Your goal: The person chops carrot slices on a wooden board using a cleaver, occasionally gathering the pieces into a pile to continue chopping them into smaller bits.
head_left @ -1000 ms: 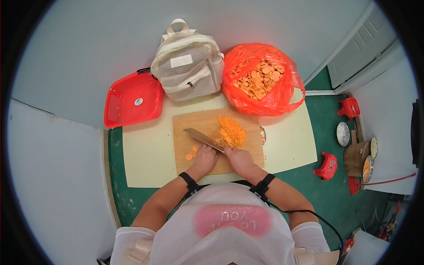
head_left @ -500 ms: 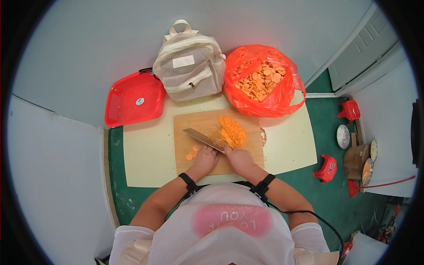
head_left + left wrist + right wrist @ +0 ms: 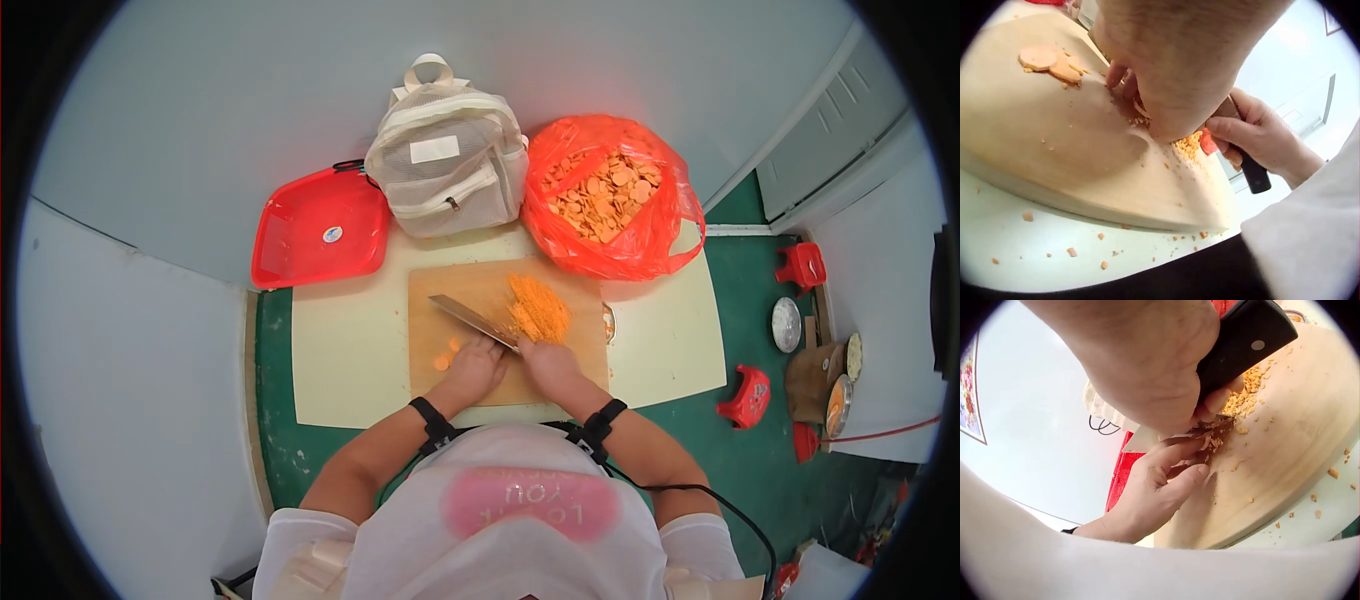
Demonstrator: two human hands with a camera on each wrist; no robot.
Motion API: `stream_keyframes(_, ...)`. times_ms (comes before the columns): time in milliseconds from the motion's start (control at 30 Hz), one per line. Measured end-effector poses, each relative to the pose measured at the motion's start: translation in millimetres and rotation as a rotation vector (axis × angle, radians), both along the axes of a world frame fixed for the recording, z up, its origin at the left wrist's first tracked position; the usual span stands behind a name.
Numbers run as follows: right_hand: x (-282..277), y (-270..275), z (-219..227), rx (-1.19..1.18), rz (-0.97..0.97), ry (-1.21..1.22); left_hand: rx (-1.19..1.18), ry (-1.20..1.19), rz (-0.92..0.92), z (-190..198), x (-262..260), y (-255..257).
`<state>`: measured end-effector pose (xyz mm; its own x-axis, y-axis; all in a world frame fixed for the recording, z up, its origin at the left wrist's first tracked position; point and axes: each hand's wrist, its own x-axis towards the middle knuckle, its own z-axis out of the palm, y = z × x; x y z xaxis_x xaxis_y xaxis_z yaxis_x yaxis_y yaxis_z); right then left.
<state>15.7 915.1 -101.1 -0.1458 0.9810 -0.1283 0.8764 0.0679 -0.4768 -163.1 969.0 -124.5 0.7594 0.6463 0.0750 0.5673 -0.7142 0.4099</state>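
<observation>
A wooden cutting board [image 3: 430, 290] lies on the pale table, with a heap of chopped carrot [image 3: 540, 308] at its right. My right hand [image 3: 550, 367] grips the black handle [image 3: 1244, 350] of a kitchen knife [image 3: 468, 317], whose broad blade slants toward the upper left. Close beside the blade, my left hand [image 3: 478, 372] bends its fingers over small carrot strips [image 3: 1213, 444] on the board. The hand and blade partly hide these strips. A few round carrot slices [image 3: 1038, 58] lie left of that hand.
Behind the board stand a red plastic basin [image 3: 320, 235], a mesh backpack [image 3: 450, 165] and a red plastic bag [image 3: 620, 260] full of carrot slices. Carrot crumbs [image 3: 1072, 252] dot the table by the board's near edge. Red stools [image 3: 745, 398] stand on the green floor at right.
The head view has shifted slightly, so the table and things on it appear a little lower and further right. Both hands and the knife keep nearly the same place on the board.
</observation>
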Motion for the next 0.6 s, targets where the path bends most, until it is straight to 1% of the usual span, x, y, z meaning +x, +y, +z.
stream_keyframes(33,1.6,-1.1,-2.6,0.01,-0.032,0.044,0.009,0.002,0.007,1.2,-2.1,3.6)
stream_keyframes(67,4.1,-4.2,-4.9,0.019,-0.025,0.047,-0.036,-0.08,0.007,2.2,-5.3,8.3)
stream_keyframes(100,6.3,-7.5,2.9,0.008,-0.083,0.083,-0.081,-0.161,0.005,3.0,-9.3,13.7)
stream_keyframes(133,8.2,-10.5,9.0,-0.006,-0.141,0.121,-0.074,-0.155,0.01,4.0,-15.3,22.5)
stream_keyframes(167,9.8,-14.9,11.0,-0.004,-0.137,0.129,-0.059,-0.173,0.065,5.0,-23.2,34.1)
stream_keyframes(233,14.6,-24.4,13.9,0.047,-0.205,0.161,0.014,-0.195,0.18,-0.2,-36.0,66.4)
stream_keyframes(267,16.8,-27.8,17.3,0.049,-0.207,0.163,0.072,-0.198,0.238,-6.0,-39.4,89.8)
stream_keyframes(333,19.3,-35.2,23.1,0.05,-0.276,0.19,0.122,-0.247,0.389,-6.3,-39.8,137.5)
stream_keyframes(400,19.8,-43.8,22.7,0.05,-0.314,0.184,0.14,-0.108,0.469,-10.4,-38.6,179.7)
stream_keyframes(433,20.5,-48.3,22.9,0.051,-0.345,0.174,0.137,-0.109,0.455,-18.6,-38.1,195.9)
stream_keyframes(467,21.4,-52.2,24.6,0.05,-0.36,0.171,0.2,-0.034,0.437,-28.1,-36.8,210.4)
stream_keyframes(500,21.6,-56.2,27.0,0.026,-0.377,0.175,0.262,0.042,0.417,-29.8,-34.5,220.5)
stream_keyframes(533,21.7,-59.2,28.7,-0.001,-0.393,0.182,0.256,0.045,0.403,-31.0,-33.5,229.9)
stream_keyframes(600,21.6,-64.5,27.3,-0.007,-0.421,0.173,0.215,0.327,0.375,-32.3,-32.4,242.8)
